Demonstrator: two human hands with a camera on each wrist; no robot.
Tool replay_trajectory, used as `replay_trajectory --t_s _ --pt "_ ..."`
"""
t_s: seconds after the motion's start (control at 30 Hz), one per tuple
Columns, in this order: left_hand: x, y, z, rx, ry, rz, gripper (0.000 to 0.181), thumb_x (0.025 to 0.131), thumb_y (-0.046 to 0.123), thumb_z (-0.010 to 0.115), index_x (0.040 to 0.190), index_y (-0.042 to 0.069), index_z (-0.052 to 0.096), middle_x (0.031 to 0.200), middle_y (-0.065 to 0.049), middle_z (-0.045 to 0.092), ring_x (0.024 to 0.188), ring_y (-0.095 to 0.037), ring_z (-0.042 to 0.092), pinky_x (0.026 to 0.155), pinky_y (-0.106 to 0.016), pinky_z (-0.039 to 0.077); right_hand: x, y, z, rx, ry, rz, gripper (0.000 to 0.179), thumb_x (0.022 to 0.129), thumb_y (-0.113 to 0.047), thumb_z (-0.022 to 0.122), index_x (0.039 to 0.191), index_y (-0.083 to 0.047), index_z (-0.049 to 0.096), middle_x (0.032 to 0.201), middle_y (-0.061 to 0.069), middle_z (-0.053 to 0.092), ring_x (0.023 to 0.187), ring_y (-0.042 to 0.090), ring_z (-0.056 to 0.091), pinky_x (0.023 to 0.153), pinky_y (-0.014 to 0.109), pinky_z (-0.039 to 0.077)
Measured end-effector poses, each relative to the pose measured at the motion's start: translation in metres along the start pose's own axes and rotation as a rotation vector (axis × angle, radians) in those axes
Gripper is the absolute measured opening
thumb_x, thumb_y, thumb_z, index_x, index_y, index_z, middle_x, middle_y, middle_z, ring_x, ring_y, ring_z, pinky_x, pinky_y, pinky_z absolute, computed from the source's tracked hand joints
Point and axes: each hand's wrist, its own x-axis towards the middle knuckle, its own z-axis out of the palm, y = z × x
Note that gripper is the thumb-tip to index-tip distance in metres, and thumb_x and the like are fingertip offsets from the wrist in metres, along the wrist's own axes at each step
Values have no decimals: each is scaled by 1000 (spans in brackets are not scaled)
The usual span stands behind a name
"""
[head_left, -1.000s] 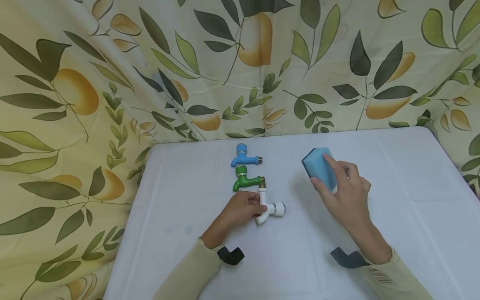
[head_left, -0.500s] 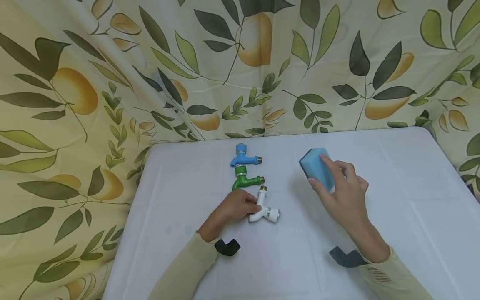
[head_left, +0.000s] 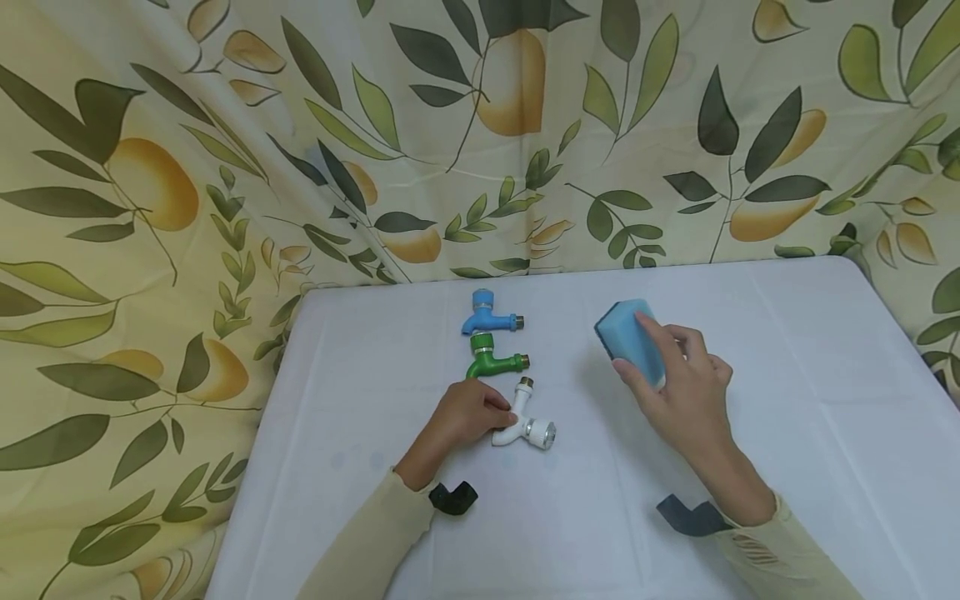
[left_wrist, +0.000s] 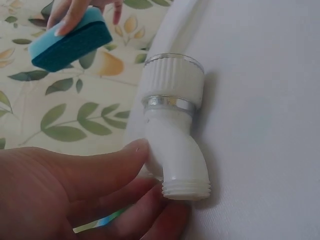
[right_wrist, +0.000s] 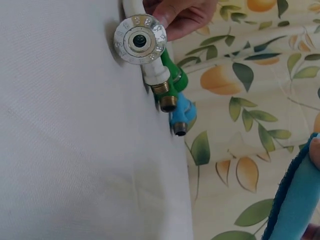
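White tap (head_left: 529, 428), blue sponge (head_left: 632, 337) pinched: left, right hands (head_left: 468, 412) (head_left: 690, 400); gap between, table edge (head_left: 562, 277) beyond.

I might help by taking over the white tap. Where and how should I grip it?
Probably hold the white tap by its ribbed knob, coming from the right: the knob is broad, ridged and points rightward in the head view, whereas the left hand pinches it near the spout, on the opposite side.

A cream, leaf-and-fruit-print curtain (head_left: 525, 150) hangs behind the white desk (head_left: 825, 433) and along its left side.
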Motion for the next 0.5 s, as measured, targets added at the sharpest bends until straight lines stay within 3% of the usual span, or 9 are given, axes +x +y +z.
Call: replay_trajectory --t_s 0.23,0.5 --pt "-7 1 0 42 84 23 20 88 31 79 100 16 81 87 7 76 81 -9 64 69 -28 51 -1 2 1 -4 1 6 69 84 -27 81 147 -20 54 122 28 54 111 43 53 87 66 29" --pt "-9 -1 -13 18 324 75 17 90 25 79 102 14 79 82 4 73 74 -10 63 65 -28 50 -2 2 0 -15 -14 26 69 85 -29 80 148 -20 53 124 28 53 113 43 53 88 66 29"
